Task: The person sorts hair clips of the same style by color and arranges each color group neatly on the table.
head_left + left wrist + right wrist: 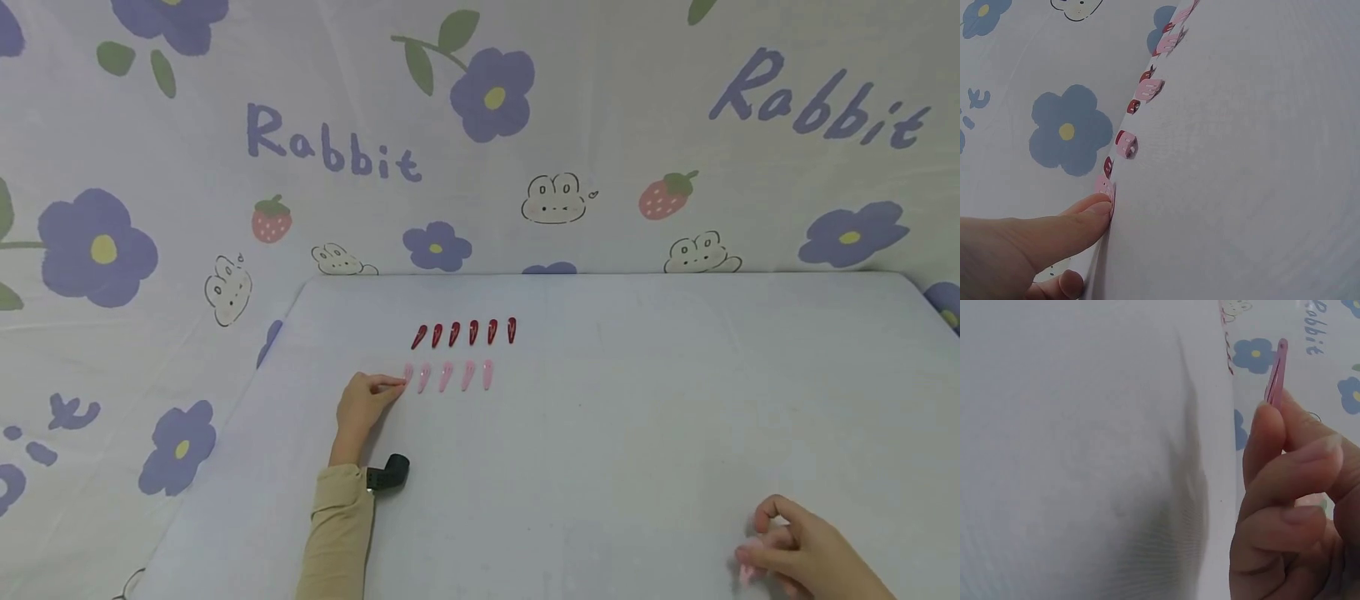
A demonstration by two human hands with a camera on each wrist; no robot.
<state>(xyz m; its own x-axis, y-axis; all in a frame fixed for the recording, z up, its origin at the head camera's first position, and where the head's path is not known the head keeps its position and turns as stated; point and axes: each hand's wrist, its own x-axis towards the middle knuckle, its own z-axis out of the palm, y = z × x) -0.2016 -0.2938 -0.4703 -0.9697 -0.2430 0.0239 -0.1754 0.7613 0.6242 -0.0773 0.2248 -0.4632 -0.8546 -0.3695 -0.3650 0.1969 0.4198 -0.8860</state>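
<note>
Several pink snap hair clips lie in a row on the white table, and a row of dark red snap hair clips lies just behind them. At the left end of the pink row, my left hand pinches the bottom tip of a pink hair clip between thumb and finger. Far off at the lower right, my right hand holds another pink hair clip between thumb and index finger. That clip points upward in the right wrist view, its lower end hidden by the fingertips.
The white tabletop stretches between the hands, its back edge against a cloth printed with flowers, rabbits and strawberries. A small black device sits at the left sleeve's cuff.
</note>
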